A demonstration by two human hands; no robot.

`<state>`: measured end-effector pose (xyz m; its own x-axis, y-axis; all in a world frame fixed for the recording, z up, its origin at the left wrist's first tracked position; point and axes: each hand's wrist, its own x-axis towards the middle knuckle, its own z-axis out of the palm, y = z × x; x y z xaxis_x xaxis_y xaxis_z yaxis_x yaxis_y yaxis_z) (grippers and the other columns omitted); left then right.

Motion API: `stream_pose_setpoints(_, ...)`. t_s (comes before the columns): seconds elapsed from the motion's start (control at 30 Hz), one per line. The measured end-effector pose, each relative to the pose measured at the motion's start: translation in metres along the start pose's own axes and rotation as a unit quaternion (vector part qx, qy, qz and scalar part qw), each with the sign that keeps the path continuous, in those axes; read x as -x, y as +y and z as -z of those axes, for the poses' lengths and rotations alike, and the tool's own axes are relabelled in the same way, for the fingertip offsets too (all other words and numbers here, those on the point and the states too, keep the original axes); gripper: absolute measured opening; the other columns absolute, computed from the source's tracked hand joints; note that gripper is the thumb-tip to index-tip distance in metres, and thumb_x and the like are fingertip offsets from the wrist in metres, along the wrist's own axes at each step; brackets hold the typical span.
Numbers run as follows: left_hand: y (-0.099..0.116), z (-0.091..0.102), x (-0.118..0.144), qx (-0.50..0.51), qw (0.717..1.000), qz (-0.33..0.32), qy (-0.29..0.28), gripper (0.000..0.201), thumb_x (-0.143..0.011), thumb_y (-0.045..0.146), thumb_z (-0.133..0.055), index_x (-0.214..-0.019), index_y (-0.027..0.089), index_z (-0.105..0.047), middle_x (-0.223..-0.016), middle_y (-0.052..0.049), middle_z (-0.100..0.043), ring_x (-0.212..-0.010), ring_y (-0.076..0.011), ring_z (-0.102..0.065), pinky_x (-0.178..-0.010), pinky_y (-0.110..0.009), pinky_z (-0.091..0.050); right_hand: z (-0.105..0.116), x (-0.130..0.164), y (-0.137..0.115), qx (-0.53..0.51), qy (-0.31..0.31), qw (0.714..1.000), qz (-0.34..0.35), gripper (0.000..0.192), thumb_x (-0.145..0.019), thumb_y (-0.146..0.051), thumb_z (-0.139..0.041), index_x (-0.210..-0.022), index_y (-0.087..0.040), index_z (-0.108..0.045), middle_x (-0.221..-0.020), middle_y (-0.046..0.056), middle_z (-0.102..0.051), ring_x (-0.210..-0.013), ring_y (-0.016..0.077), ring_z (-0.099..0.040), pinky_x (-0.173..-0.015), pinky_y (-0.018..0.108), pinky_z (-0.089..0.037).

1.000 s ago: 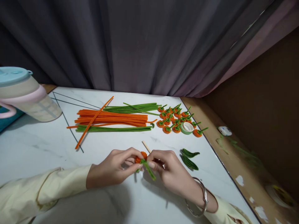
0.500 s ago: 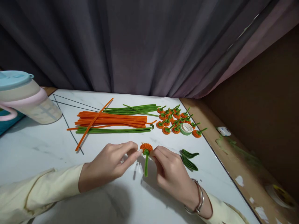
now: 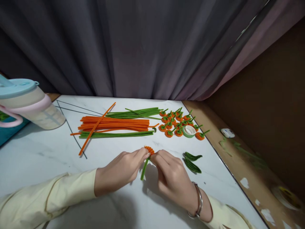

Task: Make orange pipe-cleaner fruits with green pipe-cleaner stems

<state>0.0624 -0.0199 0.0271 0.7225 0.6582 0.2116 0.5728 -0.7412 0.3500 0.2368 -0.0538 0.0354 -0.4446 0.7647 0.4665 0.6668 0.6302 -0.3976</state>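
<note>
Between my two hands is a small ridged orange pipe-cleaner piece (image 3: 149, 149) with a green stem pointing down toward me. My left hand (image 3: 124, 167) pinches it from the left, thumb and forefinger closed at its edge. From the right, my right hand (image 3: 169, 173) grips the same piece with bent fingers, a silver bangle (image 3: 199, 201) on its wrist. The fingers hide much of the orange part and the base of the stem. Two dark green leaf-shaped pipe-cleaner pieces (image 3: 193, 165) lie right of my right hand.
Beyond my hands lie orange pipe cleaners (image 3: 116, 123) and green pipe cleaners (image 3: 138, 112). Several similar orange pieces with green stems (image 3: 169, 133) surround a roll of green tape (image 3: 189, 131). A lidded cup (image 3: 35, 106) stands left; a white case (image 3: 227, 133) lies right.
My left hand has moved right and closed in on the orange piece, covering more of it. The piece has turned, its green stem now slanting left.
</note>
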Motion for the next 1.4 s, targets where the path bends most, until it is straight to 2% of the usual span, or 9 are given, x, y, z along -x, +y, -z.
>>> stream_pose_setpoints(0.17, -0.008, -0.006, 0.004, -0.035, 0.994, -0.079, 0.069, 0.017, -0.093, 0.012, -0.026, -0.085, 0.019, -0.039, -0.061, 0.003, -0.053, -0.043, -0.012, -0.053, -0.042, -0.024, -0.032, 0.005, -0.007, -0.002, -0.192, -0.011, 0.964, -0.184, 0.018, -0.078, -0.011, -0.043, -0.064, -0.015, -0.054, -0.057, 0.0, -0.051, -0.052, 0.011, -0.042, -0.05, 0.022, -0.032)
stream_pose_setpoints(0.33, -0.009, -0.011, 0.007, -0.054, 0.983, -0.13, 0.119, 0.019, -0.09, 0.005, -0.026, -0.091, 0.016, -0.042, -0.064, 0.001, -0.056, -0.042, -0.0116, -0.05, -0.042, -0.024, -0.032, 0.007, -0.012, -0.01, -0.412, -0.069, 0.811, -0.411, 0.016, -0.076, -0.023, -0.052, -0.063, -0.014, -0.055, -0.052, -0.002, -0.05, -0.044, 0.0084, -0.044, -0.045, 0.021, -0.035)
stream_pose_setpoints(0.43, -0.007, -0.011, 0.008, -0.038, 0.986, -0.119, 0.114, 0.019, -0.091, 0.008, -0.027, -0.09, 0.016, -0.044, -0.063, 0.0, -0.056, -0.043, -0.0122, -0.05, -0.043, -0.024, -0.033, 0.003, -0.011, -0.012, -0.508, -0.052, 0.728, -0.457, 0.018, -0.072, -0.026, -0.057, -0.06, -0.013, -0.054, -0.05, -0.002, -0.05, -0.04, 0.0069, -0.041, -0.044, 0.021, -0.039)
stream_pose_setpoints(0.5, -0.003, -0.007, 0.005, 0.016, 0.995, -0.057, 0.085, 0.019, -0.093, 0.012, -0.027, -0.085, 0.017, -0.044, -0.061, 0.001, -0.055, -0.044, -0.0122, -0.051, -0.044, -0.023, -0.033, 0.002, -0.011, -0.01, -0.531, -0.045, 0.712, -0.457, 0.019, -0.072, -0.027, -0.057, -0.059, -0.013, -0.054, -0.048, -0.003, -0.049, -0.039, 0.0065, -0.04, -0.045, 0.022, -0.039)
stream_pose_setpoints(0.6, 0.003, 0.005, -0.002, 0.179, 0.979, 0.094, 0.006, 0.023, -0.095, 0.023, -0.031, -0.076, 0.02, -0.042, -0.055, 0.005, -0.051, -0.043, -0.0101, -0.05, -0.046, -0.02, -0.037, 0.006, -0.014, -0.006, -0.474, -0.088, 0.765, -0.426, 0.021, -0.077, -0.024, -0.054, -0.06, -0.013, -0.056, -0.047, -0.003, -0.049, -0.04, 0.0071, -0.043, -0.045, 0.02, -0.037)
stream_pose_setpoints(0.73, 0.006, 0.02, -0.009, 0.319, 0.927, 0.183, -0.077, 0.027, -0.095, 0.032, -0.033, -0.075, 0.019, -0.047, -0.041, 0.009, -0.046, -0.037, -0.0087, -0.048, -0.048, -0.018, -0.041, 0.017, -0.017, 0.0, -0.326, -0.167, 0.859, -0.358, 0.026, -0.085, -0.024, -0.049, -0.061, -0.015, -0.055, -0.047, -0.003, -0.049, -0.04, 0.0086, -0.045, -0.042, 0.019, -0.033)
stream_pose_setpoints(0.9, 0.005, 0.025, -0.012, 0.385, 0.882, 0.252, -0.1, 0.029, -0.091, 0.041, -0.039, -0.074, 0.019, -0.048, -0.041, 0.007, -0.052, -0.032, -0.0093, -0.046, -0.037, -0.018, -0.036, 0.024, -0.01, 0.008, -0.055, -0.039, 0.99, -0.123, 0.018, -0.088, -0.013, -0.043, -0.084, -0.015, -0.06, -0.077, 0.006, -0.062, -0.066, 0.0143, -0.055, -0.058, 0.024, -0.042)
stream_pose_setpoints(1.1, 0.004, 0.028, -0.014, 0.486, 0.825, 0.273, -0.097, 0.029, -0.085, 0.043, -0.048, -0.072, 0.018, -0.047, -0.046, 0.005, -0.057, -0.038, -0.0127, -0.058, -0.037, -0.018, -0.04, 0.022, -0.003, 0.002, 0.138, -0.02, 0.983, 0.116, 0.031, -0.091, -0.005, -0.032, -0.099, -0.008, -0.061, -0.086, 0.011, -0.063, -0.073, 0.0166, -0.055, -0.054, 0.025, -0.043)
stream_pose_setpoints(1.4, 0.003, 0.025, -0.012, 0.545, 0.786, 0.276, -0.097, 0.035, -0.082, 0.05, -0.05, -0.07, 0.017, -0.045, -0.048, 0.005, -0.056, -0.039, -0.013, -0.06, -0.037, -0.018, -0.044, 0.017, -0.005, 0.005, 0.199, -0.001, 0.958, 0.205, 0.032, -0.089, -0.003, -0.033, -0.099, 0.002, -0.062, -0.09, 0.019, -0.063, -0.075, 0.0211, -0.055, -0.052, 0.03, -0.047)
